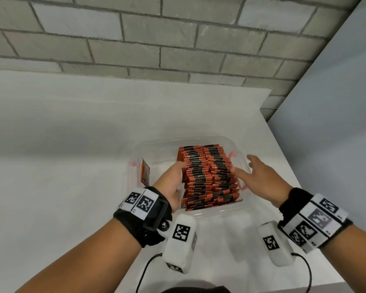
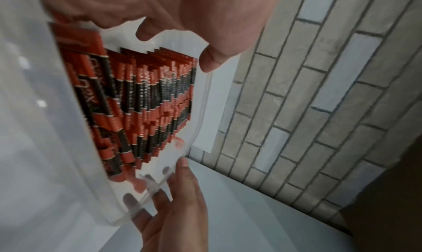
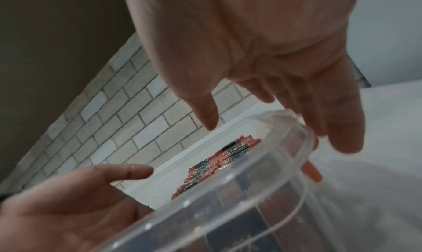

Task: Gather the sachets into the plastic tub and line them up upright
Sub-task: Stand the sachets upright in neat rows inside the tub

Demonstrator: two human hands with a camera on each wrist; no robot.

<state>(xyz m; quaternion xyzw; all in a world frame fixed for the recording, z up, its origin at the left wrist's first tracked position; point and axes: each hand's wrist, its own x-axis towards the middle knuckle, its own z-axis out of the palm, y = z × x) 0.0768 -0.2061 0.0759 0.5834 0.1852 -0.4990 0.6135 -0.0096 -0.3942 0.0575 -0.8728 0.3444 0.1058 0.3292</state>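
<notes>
The left hand (image 1: pixel 173 182) reaches inside the clear plastic tub (image 1: pixel 148 144), fingers straight, flat against the left flank of the sachets (image 1: pixel 207 174). The right hand (image 1: pixel 260 176) is spread open at the tub's right wall, fingers outside it. The red-and-black sachets stand on edge in two packed rows inside the tub, which sits on the white counter (image 1: pixel 61 144) below the grey brick wall (image 1: pixel 135 39).

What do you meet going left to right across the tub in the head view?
Lone sachet against the tub's left wall → left hand inside the tub → packed rows of sachets → right hand at the right wall of the plastic tub.
</notes>
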